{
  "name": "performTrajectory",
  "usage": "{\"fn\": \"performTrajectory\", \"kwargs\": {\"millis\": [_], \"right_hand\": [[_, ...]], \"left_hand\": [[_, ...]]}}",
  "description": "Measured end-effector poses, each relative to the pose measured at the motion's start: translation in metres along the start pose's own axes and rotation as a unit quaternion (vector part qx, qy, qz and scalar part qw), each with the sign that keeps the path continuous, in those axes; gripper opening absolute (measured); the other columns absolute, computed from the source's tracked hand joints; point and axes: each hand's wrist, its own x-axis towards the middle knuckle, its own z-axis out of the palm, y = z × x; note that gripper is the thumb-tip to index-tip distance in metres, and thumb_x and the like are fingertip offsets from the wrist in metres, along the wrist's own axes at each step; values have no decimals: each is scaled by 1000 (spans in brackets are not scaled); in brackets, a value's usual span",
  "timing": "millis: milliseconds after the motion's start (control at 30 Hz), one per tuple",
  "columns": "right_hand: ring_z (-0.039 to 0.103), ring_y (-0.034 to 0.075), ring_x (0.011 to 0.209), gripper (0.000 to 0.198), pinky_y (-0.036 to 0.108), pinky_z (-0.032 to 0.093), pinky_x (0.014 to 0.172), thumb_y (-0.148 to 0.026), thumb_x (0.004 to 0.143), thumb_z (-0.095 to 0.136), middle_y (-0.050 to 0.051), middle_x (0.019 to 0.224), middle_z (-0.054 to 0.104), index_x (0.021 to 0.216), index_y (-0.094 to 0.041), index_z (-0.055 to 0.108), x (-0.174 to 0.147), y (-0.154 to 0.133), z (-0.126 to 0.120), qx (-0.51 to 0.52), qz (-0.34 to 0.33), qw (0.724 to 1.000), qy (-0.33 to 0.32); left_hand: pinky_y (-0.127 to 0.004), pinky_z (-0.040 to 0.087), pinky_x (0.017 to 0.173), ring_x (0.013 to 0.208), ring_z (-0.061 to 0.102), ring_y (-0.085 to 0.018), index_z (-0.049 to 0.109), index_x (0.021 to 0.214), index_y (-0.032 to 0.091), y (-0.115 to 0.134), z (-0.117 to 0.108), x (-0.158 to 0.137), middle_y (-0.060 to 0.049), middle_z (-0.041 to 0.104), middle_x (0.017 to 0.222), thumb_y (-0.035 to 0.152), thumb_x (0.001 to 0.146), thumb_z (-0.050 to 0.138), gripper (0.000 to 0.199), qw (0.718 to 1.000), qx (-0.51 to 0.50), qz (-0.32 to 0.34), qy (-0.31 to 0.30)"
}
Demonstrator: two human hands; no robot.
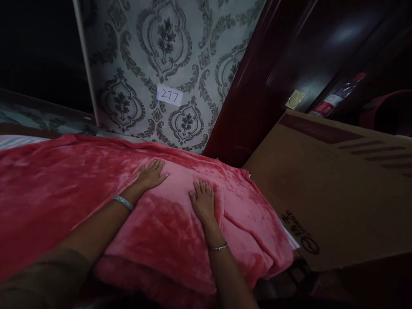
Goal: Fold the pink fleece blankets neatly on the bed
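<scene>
A plush red-pink blanket (180, 223) lies folded in layers in front of me, on top of more of the same red fabric that spreads to the left. My left hand (151, 175) rests flat on the far left part of the folded section, fingers spread. To its right, my right hand (203, 201) presses flat near the folded section's right edge, its fingers also stretched out. Neither hand grips anything. A pale bangle (123, 202) circles the left wrist, and a thin bracelet (219, 247) the right.
A large cardboard box (334, 193) stands close on the right, with a plastic bottle (334, 98) behind its top edge. Patterned wallpaper (199, 86) bearing a paper label "277" (169, 95) and a dark red wooden panel (244, 90) rise behind. Striped cloth (22, 140) shows at far left.
</scene>
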Motion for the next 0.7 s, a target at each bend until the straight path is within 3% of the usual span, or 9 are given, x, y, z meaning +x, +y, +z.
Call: {"fn": "performTrajectory", "kwargs": {"millis": [233, 367, 533, 700], "right_hand": [[13, 31, 156, 62, 56, 11, 123, -49, 104, 29, 8, 169, 20, 159, -22, 34, -1, 21, -4, -15, 92, 996, 4], [13, 29, 156, 63, 57, 15, 121, -50, 103, 27, 7, 169, 19, 160, -23, 30, -5, 30, -3, 1, 119, 993, 0], [11, 27, 156, 63, 55, 16, 122, -47, 103, 28, 8, 169, 16, 160, -22, 28, -8, 36, -11, 5, 125, 992, -24], [21, 30, 154, 63, 54, 17, 122, -39, 100, 40, 15, 165, 29, 157, -16, 34, 3, 19, -46, -16, 83, 995, -49]], "left_hand": [[-55, 18, 124, 157, 12, -26, 22, 161, 17, -10, -5, 1, -13, 16, 169, 57, 97, 30, 76, 1000, -18, 5, -17], [-62, 19, 122, 157, 13, -29, 26, 159, 14, -6, -8, -7, -15, 16, 169, 53, 98, 26, 73, 1000, -4, -28, -2], [-65, 22, 120, 155, 19, -31, 30, 157, 13, -5, -15, -13, -16, 20, 168, 52, 97, 26, 71, 999, 10, -39, -6], [-68, 22, 117, 148, 32, -36, 48, 145, 8, 12, -32, -18, -25, 40, 157, 46, 97, 32, 63, 999, 28, -42, 12]]}}
